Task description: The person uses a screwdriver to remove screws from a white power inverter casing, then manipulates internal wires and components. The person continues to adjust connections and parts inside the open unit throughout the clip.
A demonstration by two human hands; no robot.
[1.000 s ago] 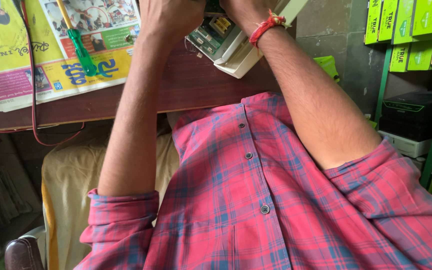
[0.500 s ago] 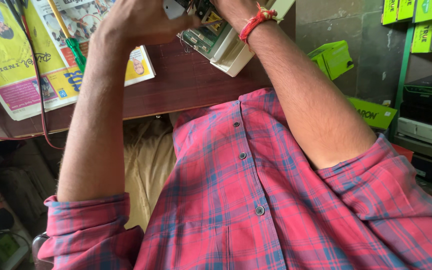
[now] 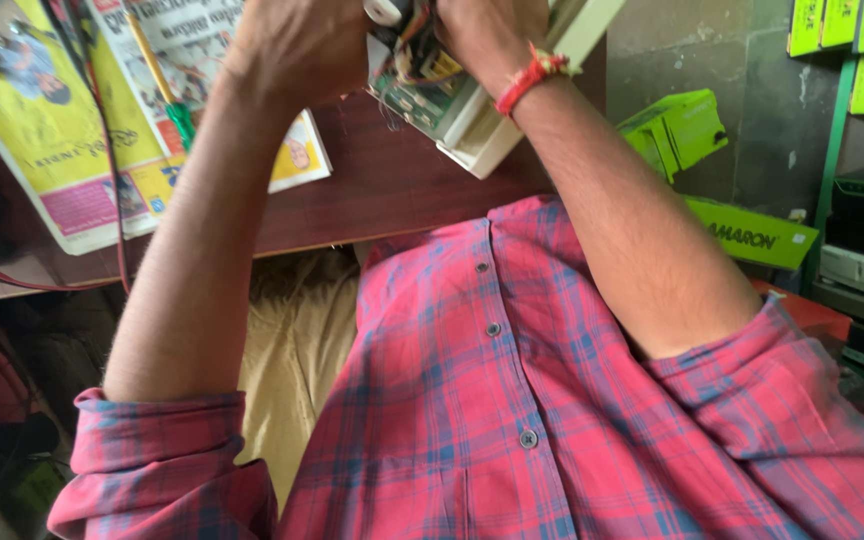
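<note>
Opened white electronic unit [image 3: 472, 110]: casing off-white, green circuit board and coloured wires exposed, positioned at 12 o'clock over the desk [image 3: 382, 195] edge. Left hand [image 3: 297, 45] and right hand [image 3: 482, 35] both closed on the unit from either side. Newspaper [image 3: 72, 150] with green-handled screwdriver [image 3: 167, 90] lies at 10 o'clock.

Opened cream-cased device [image 3: 482, 135], green circuit board and wires exposed, tilted at the desk's near edge, partly hidden

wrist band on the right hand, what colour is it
Red-orange, a thread band wound around the right wrist; the head view shows it.
</note>
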